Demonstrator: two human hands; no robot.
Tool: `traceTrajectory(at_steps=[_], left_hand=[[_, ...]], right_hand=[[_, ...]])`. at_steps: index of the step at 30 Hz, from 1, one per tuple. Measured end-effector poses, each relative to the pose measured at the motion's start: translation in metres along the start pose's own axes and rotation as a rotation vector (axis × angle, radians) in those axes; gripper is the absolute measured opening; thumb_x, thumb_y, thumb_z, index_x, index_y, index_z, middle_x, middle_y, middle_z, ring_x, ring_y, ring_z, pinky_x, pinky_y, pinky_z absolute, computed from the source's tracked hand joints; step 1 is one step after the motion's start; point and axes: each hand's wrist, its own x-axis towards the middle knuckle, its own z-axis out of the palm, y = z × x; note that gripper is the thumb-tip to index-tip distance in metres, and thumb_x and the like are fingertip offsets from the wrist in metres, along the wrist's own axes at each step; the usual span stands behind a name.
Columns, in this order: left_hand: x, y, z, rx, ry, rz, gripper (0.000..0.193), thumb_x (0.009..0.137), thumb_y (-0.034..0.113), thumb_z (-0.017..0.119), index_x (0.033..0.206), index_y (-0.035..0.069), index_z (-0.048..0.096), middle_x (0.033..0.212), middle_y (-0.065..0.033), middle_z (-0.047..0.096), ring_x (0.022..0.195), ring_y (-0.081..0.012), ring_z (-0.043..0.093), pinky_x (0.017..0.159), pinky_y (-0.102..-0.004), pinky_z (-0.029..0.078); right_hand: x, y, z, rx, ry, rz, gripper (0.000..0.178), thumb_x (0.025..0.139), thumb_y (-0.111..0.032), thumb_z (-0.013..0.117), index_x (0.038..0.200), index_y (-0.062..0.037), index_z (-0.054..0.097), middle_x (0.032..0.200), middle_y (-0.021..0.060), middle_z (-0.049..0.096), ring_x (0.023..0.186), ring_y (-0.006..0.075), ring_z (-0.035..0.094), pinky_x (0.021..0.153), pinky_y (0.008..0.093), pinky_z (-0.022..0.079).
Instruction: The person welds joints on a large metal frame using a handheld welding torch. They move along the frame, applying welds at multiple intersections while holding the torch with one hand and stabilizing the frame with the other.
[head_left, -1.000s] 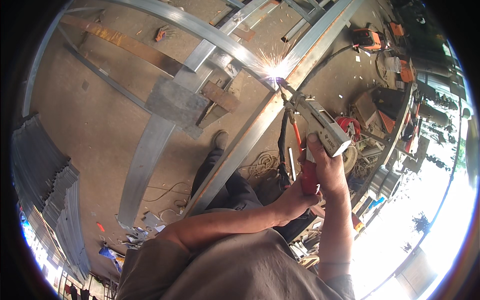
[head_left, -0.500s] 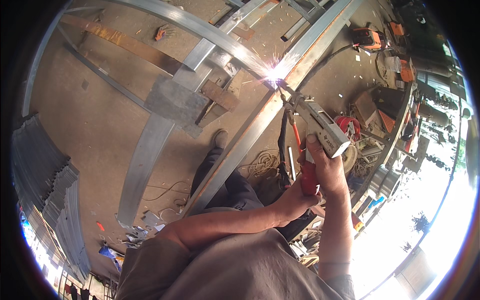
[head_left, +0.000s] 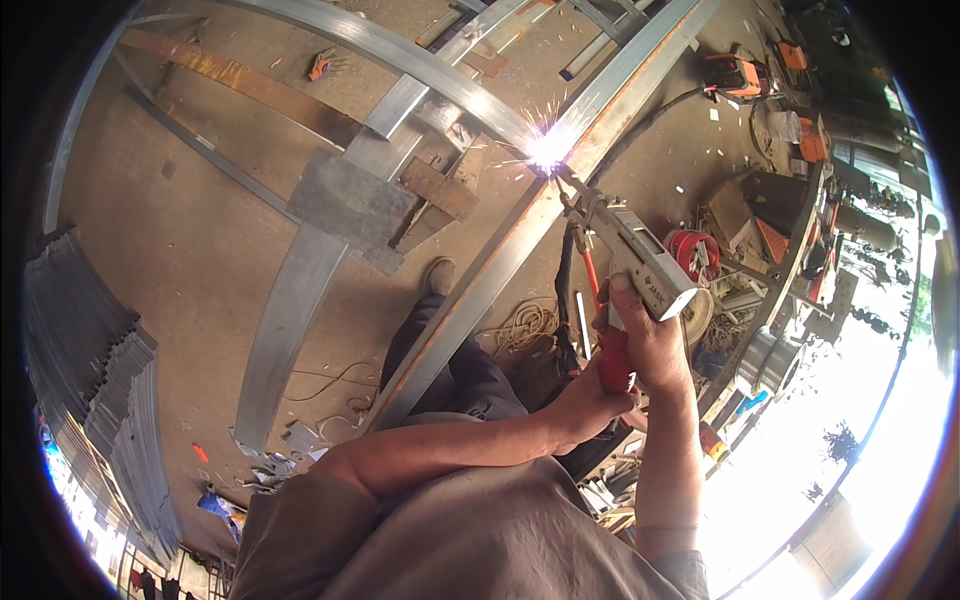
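Welding torch [head_left: 634, 262] — pale boxy body, red grip [head_left: 616, 366] — slanted up-left, sparking end at grey steel beam [head_left: 500, 268]

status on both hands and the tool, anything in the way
Left hand, right hand on red-handled welding tool; sparks at steel beam; contact point lost in glare.

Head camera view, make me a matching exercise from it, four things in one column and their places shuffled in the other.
Things
1. long pale welding tool with a red handle
2. orange-and-black boxy machine
3. coil of thin tan cord
4. stack of grey ribbed metal sheets

Places
A. near the picture's middle
B. at the picture's left edge
C. held by the left hand and right hand
D. in the picture's upper right

Right pairs: 1-C, 2-D, 3-A, 4-B.
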Motion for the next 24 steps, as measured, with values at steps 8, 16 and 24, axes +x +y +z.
traceTrajectory(at_steps=[8,16,24], left_hand=[[-0.004,-0.003,0.0,-0.008,0.002,-0.009,0.055,0.09,0.005,0.067,0.138,0.005,0.041,0.115,-0.0044,0.057,0.106,-0.0133,0.055,0.096,-0.0319,0.047],[-0.008,-0.001,0.003,-0.017,0.012,-0.028,0.052,0.09,0.004,0.067,0.136,0.008,0.042,0.114,-0.0028,0.057,0.105,-0.0116,0.055,0.095,-0.031,0.046],[-0.012,-0.003,0.004,-0.023,0.015,-0.04,0.051,0.09,0.003,0.067,0.135,0.008,0.042,0.11,-0.0015,0.056,0.102,-0.0105,0.055,0.092,-0.0298,0.046]], right_hand=[[-0.003,0.005,-0.002,0.013,-0.032,-0.032,0.04,0.103,-0.039,0.068,0.119,-0.0018,0.062,0.091,0.0034,0.065,0.073,0.013,0.066,0.064,0.0296,0.054],[-0.006,0.009,-0.002,-0.001,-0.027,-0.061,0.038,0.104,-0.036,0.067,0.117,-0.0014,0.061,0.091,0.0031,0.064,0.073,0.0126,0.065,0.063,0.0297,0.053],[-0.013,0.009,0.003,0.016,0.018,-0.087,0.033,0.103,-0.037,0.067,0.101,-0.0037,0.067,0.078,0.002,0.066,0.068,0.012,0.063,0.06,0.0283,0.051]])
